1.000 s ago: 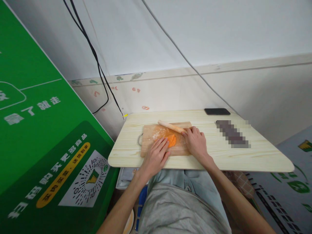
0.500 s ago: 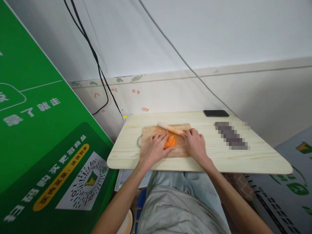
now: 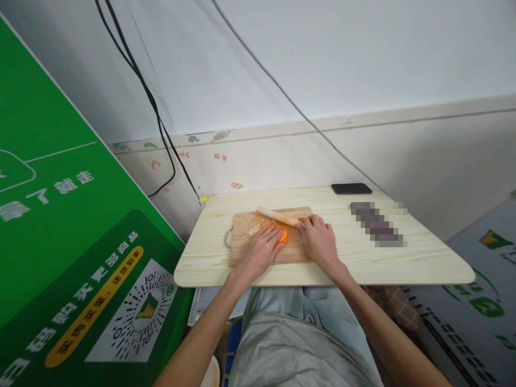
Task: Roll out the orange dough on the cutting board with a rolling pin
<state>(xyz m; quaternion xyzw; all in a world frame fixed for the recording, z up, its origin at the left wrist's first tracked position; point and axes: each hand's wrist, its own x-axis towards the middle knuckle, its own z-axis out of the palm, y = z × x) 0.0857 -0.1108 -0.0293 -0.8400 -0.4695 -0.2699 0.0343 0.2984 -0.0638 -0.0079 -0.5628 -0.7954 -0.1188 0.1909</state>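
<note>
A lump of orange dough (image 3: 284,236) lies on a wooden cutting board (image 3: 242,252), mostly covered by my left hand (image 3: 262,247). The fingers of that hand rest over the dough and the thumb is against its near side. A wooden rolling pin (image 3: 278,216) lies slantwise across the back of the board, just beyond the dough. Its right end is in the grip of my right hand (image 3: 319,236), whose fingers are curled round it. White flour (image 3: 258,226) and orange smears mark the board to the left of the dough.
The board's metal handle (image 3: 228,237) points left on the pale wooden table (image 3: 209,263). A black phone (image 3: 351,188) and a pixelated dark item (image 3: 374,223) lie on the right. A green panel (image 3: 100,215) stands on the left, and cables (image 3: 141,80) hang along the wall.
My left hand has moved over the dough, and less of the dough shows. The right hand stays on the rolling pin's end. The whole view has shifted slightly.
</note>
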